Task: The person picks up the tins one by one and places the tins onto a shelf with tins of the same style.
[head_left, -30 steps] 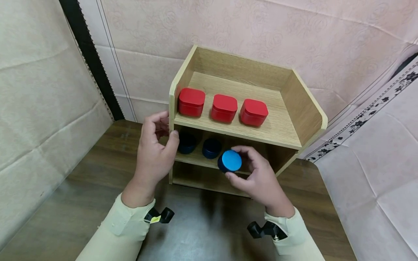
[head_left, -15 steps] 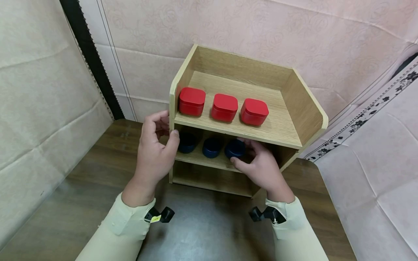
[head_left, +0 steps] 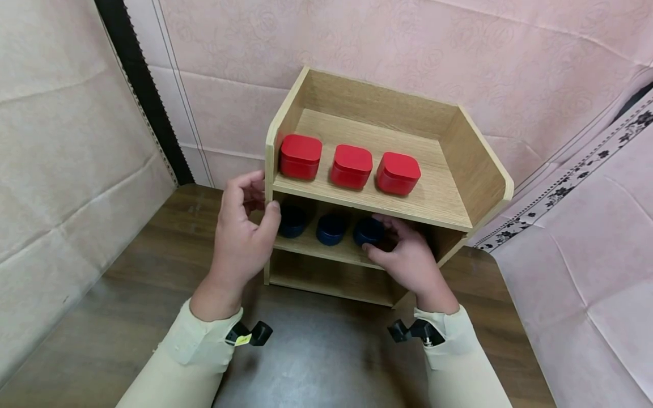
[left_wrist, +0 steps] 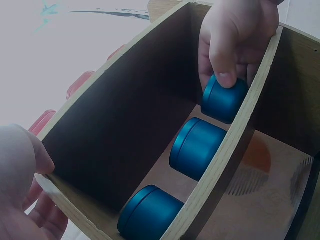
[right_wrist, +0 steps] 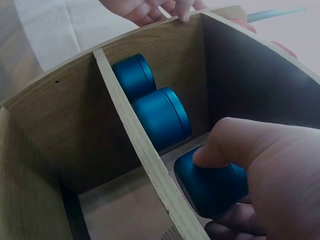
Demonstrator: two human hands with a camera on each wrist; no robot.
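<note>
A small wooden shelf unit (head_left: 449, 192) stands on the table, and my left hand (head_left: 242, 238) grips its left side panel, thumb at the front edge. On the middle level, my right hand (head_left: 410, 260) holds a round blue tin (head_left: 367, 232) between thumb and fingers. In the left wrist view that blue tin (left_wrist: 225, 102) stands at the far end of a row. Beside it are a middle blue tin (head_left: 330, 229) and a left blue tin (head_left: 292, 221), near the left panel. In the right wrist view my thumb lies on the held tin (right_wrist: 207, 185); the fingers are partly hidden.
On the top level, three red boxes with rounded corners stand in a row: left red box (head_left: 301, 157), middle red box (head_left: 351, 166), right red box (head_left: 398, 173). Below the tins is a bottom level (head_left: 331, 277). Patterned cloth (head_left: 388, 45) hangs behind the dark wooden table (head_left: 306, 351).
My right hand has carried the blue tin from in front of the unit onto the middle level, then slightly to the right. My left hand has stayed on the side panel.
</note>
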